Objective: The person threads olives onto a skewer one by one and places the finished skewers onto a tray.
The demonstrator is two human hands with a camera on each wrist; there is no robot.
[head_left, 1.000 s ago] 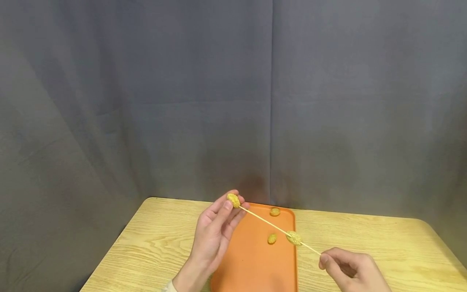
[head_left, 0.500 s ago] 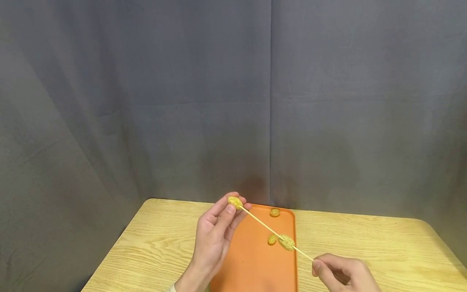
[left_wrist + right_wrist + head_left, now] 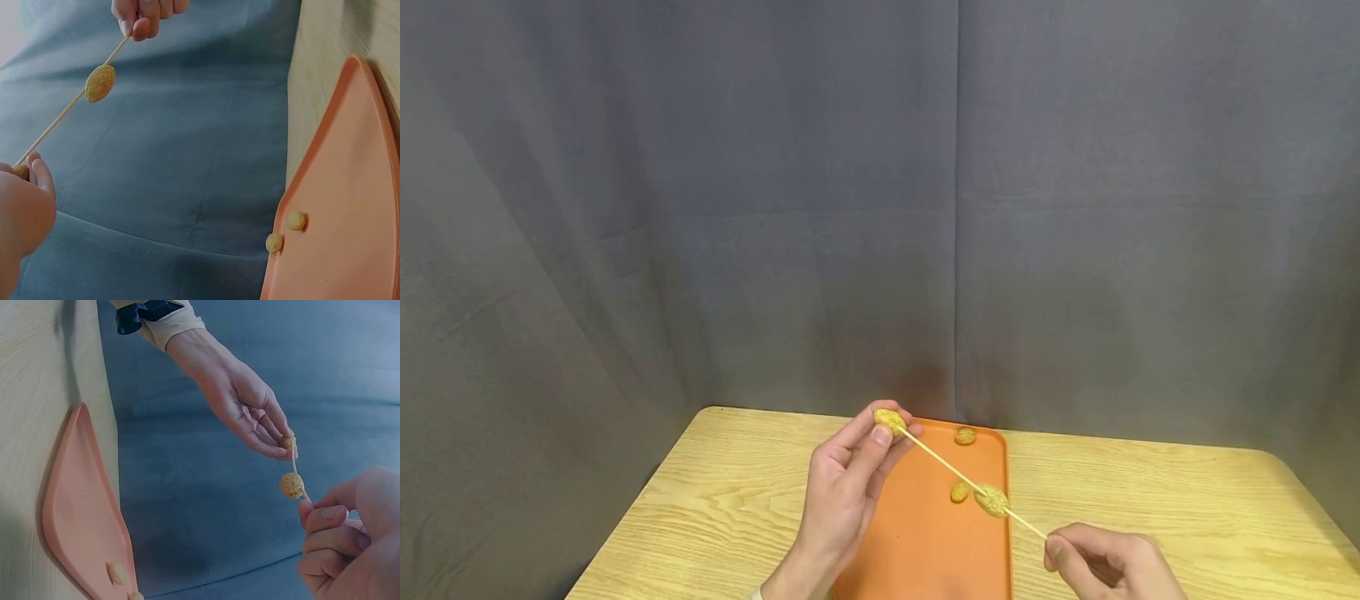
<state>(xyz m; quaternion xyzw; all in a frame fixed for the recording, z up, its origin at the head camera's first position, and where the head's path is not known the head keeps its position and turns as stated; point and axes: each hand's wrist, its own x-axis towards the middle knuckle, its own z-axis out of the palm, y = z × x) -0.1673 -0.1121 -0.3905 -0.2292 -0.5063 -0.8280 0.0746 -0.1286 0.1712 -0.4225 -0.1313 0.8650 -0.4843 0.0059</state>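
Pinched between the thumb and fingers of my left hand (image 3: 842,500) is a golden, rough-skinned oval piece (image 3: 890,421), at the upper end of a thin wooden skewer (image 3: 940,457). A second such oval piece (image 3: 991,500) is threaded partway along the stick, between the hands. My right hand (image 3: 1116,562) pinches the skewer's lower end, its other fingers curled in. The stick slants down from left to right over the tray. In the left wrist view, the left hand mostly hides its oval piece (image 3: 21,171).
An orange tray (image 3: 917,533) lies on the wood-grain table (image 3: 722,500). Two more golden pieces rest on it, one (image 3: 965,436) near its far edge and another (image 3: 959,492) nearer the hands. A grey curtain (image 3: 820,208) hangs behind and around the table.
My right hand has moved left and slightly down with the skewer. The left hand has shifted a little right and down. Less of the stick shows between the two pieces.
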